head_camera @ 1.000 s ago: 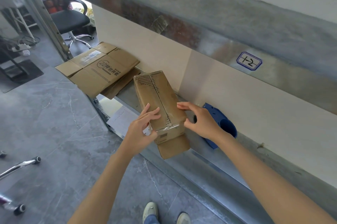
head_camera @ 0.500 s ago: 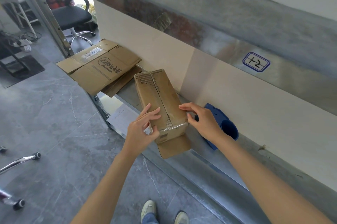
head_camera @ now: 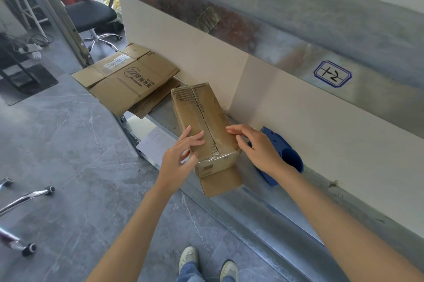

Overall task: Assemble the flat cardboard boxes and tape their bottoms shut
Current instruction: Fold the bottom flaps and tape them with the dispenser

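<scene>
Two hands rest on the cardboard box [head_camera: 202, 119]. The left hand [head_camera: 181, 155] is relaxed, with straight fingers lying flat on the upturned face. The right hand [head_camera: 257, 146] lays loose fingers against the box's edge at 3 o'clock. Neither hand grips. The box lies on the metal surface [head_camera: 275, 203], with clear tape along its centre seam and one flap [head_camera: 220, 180] hanging out at 6 o'clock. A blue tape dispenser [head_camera: 284, 155] sits just beside the right hand at 3 o'clock. At 10 o'clock from the box, a stack of flat cardboard boxes [head_camera: 128, 80] partly overhangs the surface.
</scene>
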Available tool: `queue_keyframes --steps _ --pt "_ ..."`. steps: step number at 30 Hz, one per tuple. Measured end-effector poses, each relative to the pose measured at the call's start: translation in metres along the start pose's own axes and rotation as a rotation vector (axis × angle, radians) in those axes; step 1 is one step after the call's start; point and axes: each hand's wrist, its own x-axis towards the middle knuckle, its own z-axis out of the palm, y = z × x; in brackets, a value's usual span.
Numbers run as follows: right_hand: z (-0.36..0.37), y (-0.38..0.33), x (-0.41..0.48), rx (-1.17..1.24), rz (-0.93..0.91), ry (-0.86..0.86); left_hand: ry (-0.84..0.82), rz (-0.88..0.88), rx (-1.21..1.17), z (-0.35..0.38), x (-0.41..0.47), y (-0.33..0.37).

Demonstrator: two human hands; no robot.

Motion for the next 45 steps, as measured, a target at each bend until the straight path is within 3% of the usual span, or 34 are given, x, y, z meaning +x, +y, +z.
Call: queue_keyframes --steps 7,13,19,26,35,39,45 --pt "0.007 -0.002 -0.002 -0.043 -0.025 0.044 -0.006 0.057 0.034 0.003 -0.002 -0.008" --pt "-0.007 -0.001 0.000 -0.069 0.013 -0.136 -0.093 0.114 0.118 -0.004 0.002 -0.015" --pt "-0.002 0.002 -0.001 -0.107 -0.063 -0.062 -0.079 0.151 0.154 -0.002 0.004 -0.018" --pt "-0.001 -0.006 -0.002 -0.107 -0.010 -0.055 -0.081 0.137 0.162 -0.002 0.004 -0.014" --pt "-0.014 -0.011 0.000 -0.166 0.019 -0.204 -0.331 0.024 0.207 -0.030 0.014 -0.003" --pt "-0.017 -0.011 -0.005 -0.206 -0.007 -0.233 -0.254 0.072 0.263 -0.026 0.009 0.001" --pt "-0.007 -0.010 -0.003 -0.251 0.000 -0.120 -0.154 0.097 0.317 -0.017 0.007 0.004"
